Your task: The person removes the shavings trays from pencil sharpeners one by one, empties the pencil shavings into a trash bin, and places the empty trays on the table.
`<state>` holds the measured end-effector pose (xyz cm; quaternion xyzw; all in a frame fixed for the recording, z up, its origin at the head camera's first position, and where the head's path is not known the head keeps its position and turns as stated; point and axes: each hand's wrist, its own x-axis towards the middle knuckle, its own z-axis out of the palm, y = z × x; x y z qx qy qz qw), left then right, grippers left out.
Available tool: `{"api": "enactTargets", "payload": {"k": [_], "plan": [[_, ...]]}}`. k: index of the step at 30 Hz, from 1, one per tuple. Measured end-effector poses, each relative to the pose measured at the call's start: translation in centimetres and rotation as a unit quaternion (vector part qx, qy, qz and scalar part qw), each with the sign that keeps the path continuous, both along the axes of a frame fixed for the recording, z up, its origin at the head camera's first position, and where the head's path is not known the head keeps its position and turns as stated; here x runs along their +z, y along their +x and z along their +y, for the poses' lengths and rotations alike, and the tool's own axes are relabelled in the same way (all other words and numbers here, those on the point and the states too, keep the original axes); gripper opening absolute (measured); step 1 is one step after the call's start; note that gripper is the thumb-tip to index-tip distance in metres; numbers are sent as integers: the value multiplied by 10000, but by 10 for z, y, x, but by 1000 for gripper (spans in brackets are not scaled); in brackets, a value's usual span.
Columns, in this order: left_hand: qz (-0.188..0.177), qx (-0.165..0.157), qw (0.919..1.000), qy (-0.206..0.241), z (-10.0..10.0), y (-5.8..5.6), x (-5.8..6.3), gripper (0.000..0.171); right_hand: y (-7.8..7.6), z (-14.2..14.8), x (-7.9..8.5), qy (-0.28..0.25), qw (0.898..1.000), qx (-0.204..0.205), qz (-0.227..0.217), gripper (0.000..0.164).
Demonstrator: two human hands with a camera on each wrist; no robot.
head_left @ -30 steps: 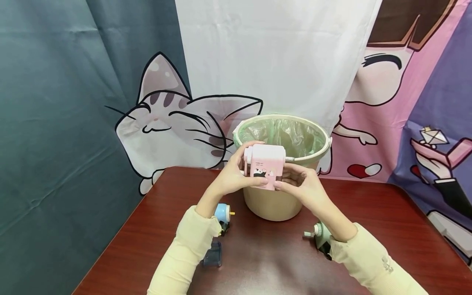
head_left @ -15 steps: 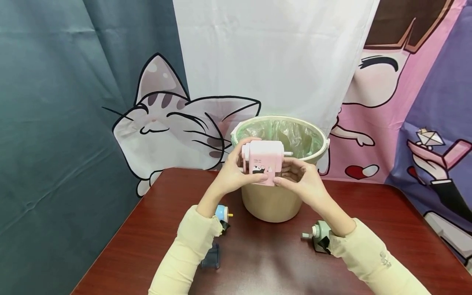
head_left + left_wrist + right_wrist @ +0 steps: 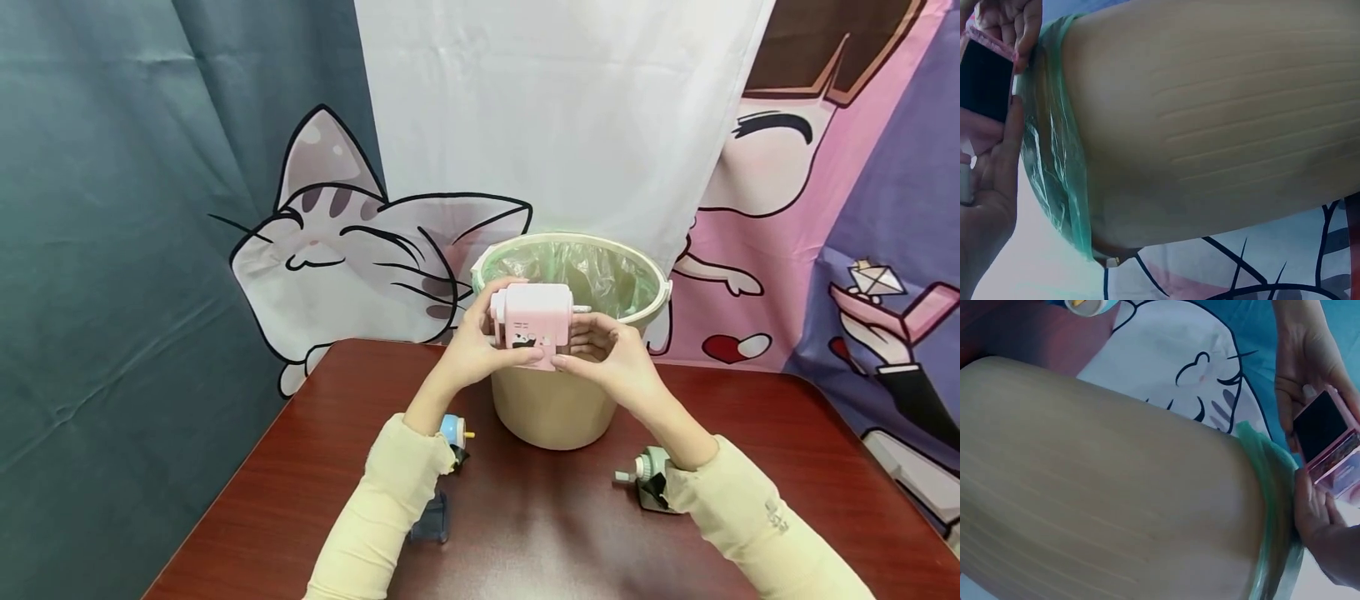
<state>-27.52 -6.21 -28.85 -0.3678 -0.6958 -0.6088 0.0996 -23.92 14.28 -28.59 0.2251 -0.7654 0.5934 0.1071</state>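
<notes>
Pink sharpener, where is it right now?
In the head view, the pink sharpener is a little right of centre, held up between the person's hands, left hand and right hand, in front of the bin.

Gleaming as a reddish-brown table point(image 3: 540, 533); carrying a beige bin point(image 3: 551, 412), blue device point(image 3: 453, 430), green device point(image 3: 656, 463) and dark-blue object point(image 3: 430, 520).

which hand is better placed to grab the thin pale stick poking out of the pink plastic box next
Right, probably: the right hand lies just below the thin pale stick, on the same side of the pink plastic box. The left hand grips the opposite side and could steady it.
</notes>
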Motion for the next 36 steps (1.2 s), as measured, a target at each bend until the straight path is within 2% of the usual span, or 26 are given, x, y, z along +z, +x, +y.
{"api": "enactTargets", "payload": {"k": [4, 6, 12, 15, 17, 21, 23, 29, 31, 36], "plan": [[-82, -350, 9994, 16, -2, -4, 2, 80, -2, 1, -1, 36, 9999, 117, -35, 41], [-127, -362, 9993, -12, -2, -5, 2, 80, -2, 1, -2, 49, 9999, 113, -39, 42], [-61, 244, 9997, -20, 4, 2, 1, 81, 0, 1, 1, -82, 10000, -1, 14, 44], [-32, 366, 9993, 20, 4, 7, 1, 82, 1, 2, 2, -114, 9999, 73, 81, 44], [6, 271, 9996, 40, 3, 8, 2, 82, 2, 4, 2, -125, 9997, 165, 90, 44], [102, -138, 9998, 92, 3, 7, 5, 81, 4, 7, 2, -160, 9993, 319, 135, 41], [92, -210, 9997, 116, 4, 6, 6, 81, 5, 8, 2, -235, 9990, 344, 150, 41], [93, 386, 9992, -19, 8, 9, 5, 82, 5, 8, 3, -440, 9987, 240, 131, 41], [93, 439, 9990, -29, 8, 11, 5, 82, 5, 9, 3, -421, 9986, 269, 166, 41], [73, 8, 10000, -23, 4, 12, 7, 81, 4, 12, -1, -264, 9982, 427, 314, 43]]}}
